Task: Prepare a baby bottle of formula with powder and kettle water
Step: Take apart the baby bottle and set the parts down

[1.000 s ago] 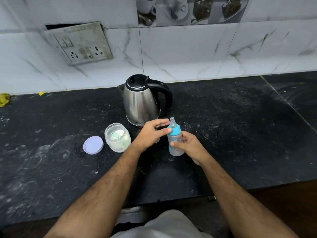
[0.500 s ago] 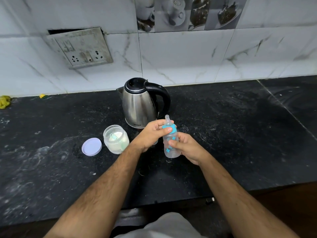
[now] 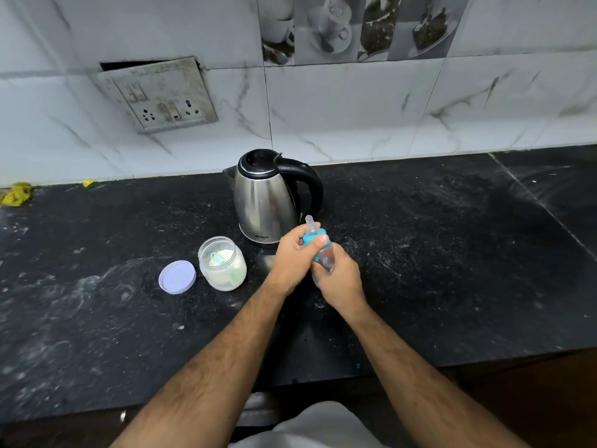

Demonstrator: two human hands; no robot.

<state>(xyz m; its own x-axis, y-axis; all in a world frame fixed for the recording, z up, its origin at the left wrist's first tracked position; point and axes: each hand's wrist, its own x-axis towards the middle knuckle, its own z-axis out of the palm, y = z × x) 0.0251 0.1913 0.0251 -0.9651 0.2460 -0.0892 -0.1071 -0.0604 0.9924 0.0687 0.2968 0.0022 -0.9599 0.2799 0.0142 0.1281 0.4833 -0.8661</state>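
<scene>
- Black stone counter (image 3: 452,270) runs along a wall of white marble-look tiles (image 3: 339,108); it has pale dusty smears on it.
- On the wall, up and to the left, a dirty socket plate (image 3: 161,97) sits crooked, with a dark gap above it.
- A steel kettle (image 3: 266,202) with a black lid and black handle stands upright near the back of the counter, its handle pointing to the right.
- In front of the kettle, to its left, stands an open jar (image 3: 223,263) with white powder and a small pale blue-green scoop inside.
- The jar's pale purple lid (image 3: 177,276) lies flat on the counter, just beside the jar on the left.
- The baby bottle (image 3: 323,253) is in both hands, just in front of the kettle and tilted a little to the left, with the teat on top.
- The left hand (image 3: 292,257) grips the blue ring at the top of the bottle, its fingers curled around it.
- The right hand (image 3: 339,279) wraps around the lower body of the bottle and hides the bottom part, so I cannot tell if the bottle touches the counter.
- The two hands touch each other around the bottle.
- A yellow cloth (image 3: 16,194) lies at the far left edge of the counter, against the wall.
</scene>
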